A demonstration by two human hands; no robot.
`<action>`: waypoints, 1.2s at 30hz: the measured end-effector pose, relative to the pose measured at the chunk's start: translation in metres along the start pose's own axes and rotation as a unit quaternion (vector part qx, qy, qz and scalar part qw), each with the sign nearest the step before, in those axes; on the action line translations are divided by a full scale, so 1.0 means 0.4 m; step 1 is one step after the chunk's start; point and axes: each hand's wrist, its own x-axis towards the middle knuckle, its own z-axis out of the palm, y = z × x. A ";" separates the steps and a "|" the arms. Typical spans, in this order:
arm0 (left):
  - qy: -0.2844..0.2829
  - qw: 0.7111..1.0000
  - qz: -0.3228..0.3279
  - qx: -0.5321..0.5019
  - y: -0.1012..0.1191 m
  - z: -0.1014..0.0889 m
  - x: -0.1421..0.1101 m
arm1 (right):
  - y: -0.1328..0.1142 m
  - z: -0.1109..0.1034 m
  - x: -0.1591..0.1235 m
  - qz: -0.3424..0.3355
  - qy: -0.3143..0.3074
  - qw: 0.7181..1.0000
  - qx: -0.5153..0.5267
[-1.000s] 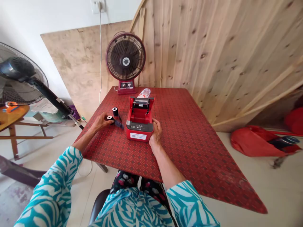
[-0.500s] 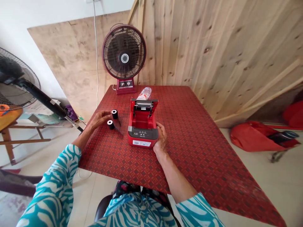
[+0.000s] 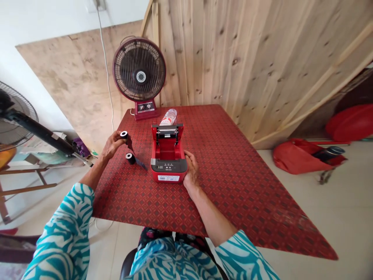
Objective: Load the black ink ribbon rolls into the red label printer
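A small red-and-black desktop printer (image 3: pixel 169 166) stands on the table with its lid (image 3: pixel 167 130) raised and its red inner bay in sight. My right hand (image 3: pixel 190 171) is closed along the printer's right side. In my left hand (image 3: pixel 113 144), between thumb and fingers, is a small black roll (image 3: pixel 124 135) with a white centre, held over the table's left part. Just below it a second black roll (image 3: pixel 130 158) of the same kind stands on the tabletop. Loose dark strips trail from both rolls towards the printer.
A clear plastic bottle (image 3: pixel 169 117) lies behind the printer on the red patterned table (image 3: pixel 221 179). A maroon table fan (image 3: pixel 140 74) stands at the back left, against wooden boards. To the left is a black standing fan (image 3: pixel 37 124); a red bag (image 3: pixel 294 157) lies on the floor at right.
My left hand has taken hold of the farther roll and moved it left, away from the other one. My right hand stays on the printer. The whole view has shifted slightly.
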 end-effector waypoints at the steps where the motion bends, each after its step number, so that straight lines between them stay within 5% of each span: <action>1: -0.006 1.000 0.009 -0.021 0.023 0.001 -0.012 | 0.001 0.001 0.001 0.006 0.004 1.000 0.003; 5: -0.099 0.995 0.008 -0.011 0.124 0.056 -0.079 | -0.001 0.010 0.003 0.024 0.020 0.999 0.012; 10: -0.242 0.943 0.075 0.216 0.222 0.205 -0.120 | -0.019 0.025 0.003 0.022 0.021 1.000 0.003; 16: -0.274 0.851 0.159 0.420 0.214 0.305 -0.061 | -0.040 0.032 0.004 0.024 0.012 1.000 0.001; 22: -0.321 0.793 0.126 0.501 0.192 0.336 -0.014 | -0.053 0.037 0.004 0.007 0.019 1.000 -0.004; 30: -0.358 0.796 0.134 0.470 0.154 0.359 0.040 | -0.054 0.036 0.010 0.009 0.015 1.000 -0.001; 36: -0.330 0.883 0.073 0.325 0.216 0.298 -0.029 | -0.053 0.034 0.011 0.011 0.007 1.000 -0.004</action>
